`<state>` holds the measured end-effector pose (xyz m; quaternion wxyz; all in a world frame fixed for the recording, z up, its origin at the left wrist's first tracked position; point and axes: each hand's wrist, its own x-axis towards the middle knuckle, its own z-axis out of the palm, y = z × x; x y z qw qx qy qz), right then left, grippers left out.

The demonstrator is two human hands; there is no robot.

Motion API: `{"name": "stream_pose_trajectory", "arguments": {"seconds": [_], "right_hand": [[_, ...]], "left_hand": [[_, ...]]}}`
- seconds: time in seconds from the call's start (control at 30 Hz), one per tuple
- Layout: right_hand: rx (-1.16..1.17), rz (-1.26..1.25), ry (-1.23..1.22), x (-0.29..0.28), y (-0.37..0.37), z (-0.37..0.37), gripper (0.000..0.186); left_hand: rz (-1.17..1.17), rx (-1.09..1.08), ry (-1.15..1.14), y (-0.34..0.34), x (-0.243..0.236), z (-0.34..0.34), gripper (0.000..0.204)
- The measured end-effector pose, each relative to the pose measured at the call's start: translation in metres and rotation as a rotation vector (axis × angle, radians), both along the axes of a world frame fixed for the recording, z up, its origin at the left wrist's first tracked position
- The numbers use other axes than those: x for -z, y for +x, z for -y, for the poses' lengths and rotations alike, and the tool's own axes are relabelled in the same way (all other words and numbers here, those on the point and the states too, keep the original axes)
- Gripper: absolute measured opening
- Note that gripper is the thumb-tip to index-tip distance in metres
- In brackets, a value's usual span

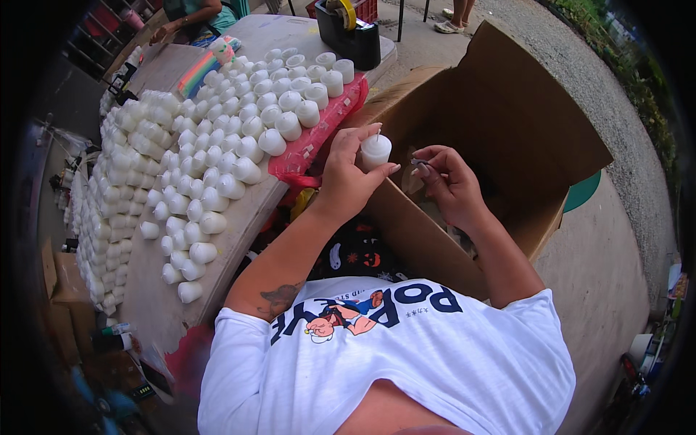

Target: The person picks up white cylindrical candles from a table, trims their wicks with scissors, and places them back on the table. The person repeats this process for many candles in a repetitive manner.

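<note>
My left hand [348,171] is closed on a white votive candle [376,150], holding it upright between thumb and fingers with its short wick pointing up. Just to the right, my right hand [451,183] pinches a small grey metal tool [420,162]; its exact kind is too small to make out. A gap separates that tool from the candle. Rows of similar white candles [250,129] cover the table to my left, many with wicks showing. Both hands are above the near left edge of an open cardboard box [536,109].
The table [239,246] runs along my left, with pink plastic [330,125] at its edge. A black tape dispenser [351,42] with yellow tape stands at the far end. Behind the table a person's arm [190,20] shows. A dark patterned cloth [359,254] lies below my hands.
</note>
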<state>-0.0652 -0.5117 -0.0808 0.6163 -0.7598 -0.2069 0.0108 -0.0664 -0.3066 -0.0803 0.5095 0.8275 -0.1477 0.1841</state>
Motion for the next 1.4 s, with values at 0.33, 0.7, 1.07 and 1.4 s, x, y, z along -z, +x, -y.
{"name": "stream_pose_trajectory", "arguments": {"seconds": [0.33,0.7,1.07,1.4], "right_hand": [[0.141,0.194,-0.103,0.0,-0.004,-0.003,0.013],[0.057,0.097,0.016,-0.002,-0.001,-0.003,0.011],[0.072,-0.126,0.017,-0.01,0.003,0.001,0.009],[0.066,-0.111,-0.016,-0.005,0.001,-0.001,0.012]], "left_hand": [[0.216,-0.082,0.19,0.01,0.006,0.03,0.059],[-0.358,0.002,-0.126,0.004,0.01,0.035,0.059],[-0.555,0.212,-0.483,0.005,0.003,0.032,0.053],[-0.459,0.212,-0.443,0.001,0.01,0.035,0.051]]}}
